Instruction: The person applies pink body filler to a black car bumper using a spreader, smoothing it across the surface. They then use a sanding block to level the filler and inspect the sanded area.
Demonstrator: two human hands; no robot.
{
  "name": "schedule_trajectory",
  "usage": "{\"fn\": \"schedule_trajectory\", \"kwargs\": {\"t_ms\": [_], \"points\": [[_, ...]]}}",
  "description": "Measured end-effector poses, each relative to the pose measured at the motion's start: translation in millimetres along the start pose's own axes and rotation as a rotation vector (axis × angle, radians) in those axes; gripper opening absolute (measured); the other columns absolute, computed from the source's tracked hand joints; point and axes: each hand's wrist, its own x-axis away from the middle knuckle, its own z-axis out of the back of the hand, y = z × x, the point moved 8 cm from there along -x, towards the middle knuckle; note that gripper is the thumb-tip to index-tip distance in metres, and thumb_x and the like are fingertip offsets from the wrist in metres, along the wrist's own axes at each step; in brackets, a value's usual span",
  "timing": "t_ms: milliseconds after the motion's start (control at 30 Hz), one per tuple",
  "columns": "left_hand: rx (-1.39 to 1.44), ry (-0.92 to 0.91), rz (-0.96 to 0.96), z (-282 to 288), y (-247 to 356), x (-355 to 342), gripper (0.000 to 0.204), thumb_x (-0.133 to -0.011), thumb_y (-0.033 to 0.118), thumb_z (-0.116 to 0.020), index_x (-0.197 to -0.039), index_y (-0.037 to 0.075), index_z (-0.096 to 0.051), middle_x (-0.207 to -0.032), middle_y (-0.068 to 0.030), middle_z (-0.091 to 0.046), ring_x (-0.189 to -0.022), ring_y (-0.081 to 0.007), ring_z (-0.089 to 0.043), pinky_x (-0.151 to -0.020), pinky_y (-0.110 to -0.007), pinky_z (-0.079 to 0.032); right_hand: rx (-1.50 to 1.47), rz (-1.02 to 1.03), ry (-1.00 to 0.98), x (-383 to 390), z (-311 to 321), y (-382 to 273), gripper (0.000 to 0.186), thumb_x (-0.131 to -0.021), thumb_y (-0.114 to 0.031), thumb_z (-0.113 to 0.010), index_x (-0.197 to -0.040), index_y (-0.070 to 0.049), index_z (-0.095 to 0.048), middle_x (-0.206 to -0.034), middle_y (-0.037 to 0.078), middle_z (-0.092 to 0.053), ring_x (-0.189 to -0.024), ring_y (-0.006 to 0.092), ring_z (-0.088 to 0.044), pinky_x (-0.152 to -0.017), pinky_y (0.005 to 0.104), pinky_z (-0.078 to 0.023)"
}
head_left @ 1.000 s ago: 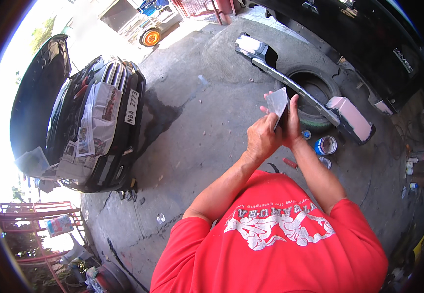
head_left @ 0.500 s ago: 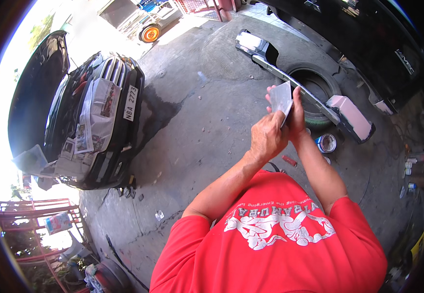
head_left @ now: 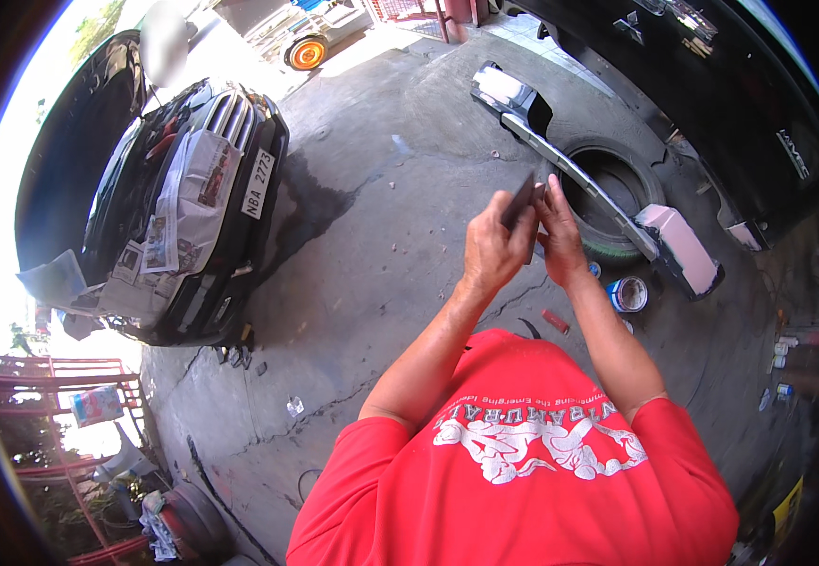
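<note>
In front of my chest, my left hand [head_left: 496, 247] is closed on a thin, flat, dark rectangular sheet [head_left: 520, 200]. The sheet stands steeply tilted, with its edge toward my right hand. My right hand [head_left: 560, 236] has its fingertips pinched at the sheet's right side, where a small dark part shows. Whether that is the same sheet or a second piece I cannot tell. Beyond my hands lies a long bumper [head_left: 570, 170] with pinkish-white patches at its end, resting across a tire [head_left: 650, 179]. An open can [head_left: 628, 294] stands right of my right forearm.
At the left is a dark car [head_left: 263, 226] with its hood raised and newspaper [head_left: 207, 179] over its front. A black vehicle [head_left: 740, 104] fills the upper right. A red object [head_left: 555, 322] lies on the concrete floor [head_left: 372, 274]. Red metal racks [head_left: 60, 453] stand at lower left.
The sheet has turned from its broad pale face to a dark, narrow view. My left hand has shifted left and lower; my right hand has moved from behind the sheet to its right side.
</note>
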Motion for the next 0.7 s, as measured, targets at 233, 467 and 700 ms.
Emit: {"fn": "schedule_trajectory", "kwargs": {"t_ms": [233, 467, 700], "points": [[-0.371, -0.015, -0.416, -31.2, 37.4, 40.6, 0.015, -0.089, 0.003, -0.068, -0.103, 0.005, -0.063, -0.088, -0.0218, -0.069, -0.085, -0.0438, -0.071, -0.073, -0.053, -0.057, -0.352, -0.123, -0.142, 8.4, -22.9, -24.6, 0.100, -0.104, -0.085, -0.024, -0.172, -0.012, -0.032, -0.175, 0.003, -0.038, -0.156, 0.0278, -0.040, -0.118, 0.0462, -0.040], [-0.312, 0.130, -0.306, -10.7, 13.2, 13.5, 0.013, -0.094, 0.010, -0.069, -0.095, 0.006, -0.056, -0.080, -0.0222, -0.068, -0.076, -0.0474, -0.069, -0.064, -0.055, -0.053, -0.234, -0.060, -0.225, 32.3, -30.5, -15.6, 0.058, -0.116, -0.032, -0.049, -0.167, -0.005, -0.042, -0.170, 0.008, -0.046, -0.158, 0.0191, -0.040, -0.132, 0.0357, -0.026], [-0.222, 0.162, -0.145, -11.0, 7.3, -5.0, 0.013, -0.094, 0.010, -0.068, -0.103, 0.003, -0.062, -0.081, -0.0247, -0.069, -0.077, -0.0476, -0.070, -0.067, -0.053, -0.054, -0.081, 0.110, -0.180, 50.9, -37.0, -38.7, 0.061, -0.117, -0.029, -0.043, -0.170, -0.001, -0.032, -0.175, 0.011, -0.037, -0.161, 0.0206, -0.033, -0.133, 0.0349, -0.021]]}}
